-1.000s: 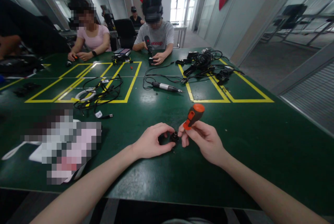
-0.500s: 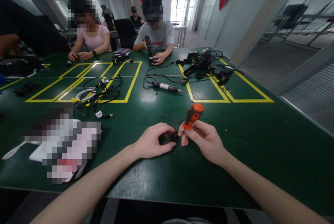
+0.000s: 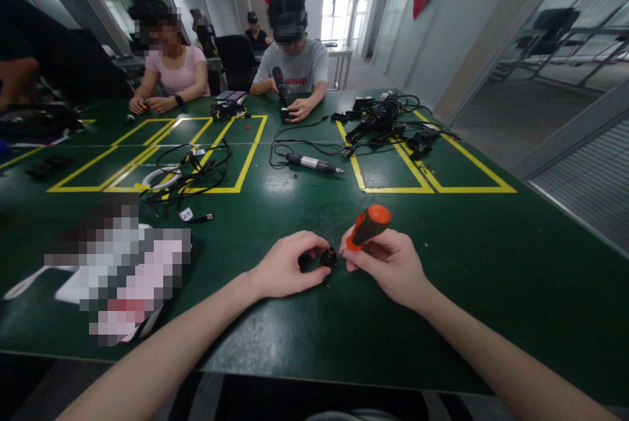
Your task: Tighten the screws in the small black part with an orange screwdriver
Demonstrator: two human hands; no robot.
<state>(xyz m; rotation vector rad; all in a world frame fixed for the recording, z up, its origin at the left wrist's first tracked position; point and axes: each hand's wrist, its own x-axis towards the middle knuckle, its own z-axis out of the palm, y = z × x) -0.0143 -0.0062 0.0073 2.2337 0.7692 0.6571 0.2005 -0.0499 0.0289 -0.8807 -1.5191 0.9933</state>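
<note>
On the green table (image 3: 275, 349), a small dark round part (image 3: 329, 257) with a short tube on top stands between the thumb and fingers of my left hand (image 3: 289, 264). These fingers are curled around it and grip it at its sides. My right hand (image 3: 388, 267) is closed on a screwdriver (image 3: 368, 228) with an orange and dark handle, its butt tilted up and to the right. The screwdriver's tip is hidden by the fingers, so I cannot tell whether it touches the part. A tiny bit of something lies just below the part.
Ahead lies a corded pen-shaped power tool (image 3: 312, 162). Tangled black cables (image 3: 196, 175) lie left, with another cable heap (image 3: 383, 116) at the back right. Blurred pink and white items (image 3: 147, 283) sit left of my arm. Across the table, a co-worker (image 3: 295, 67) holds a dark tool.
My right hand has shifted slightly right with the screwdriver, whose handle now leans further right and sits lower. My left hand and the dark part have stayed in place.
</note>
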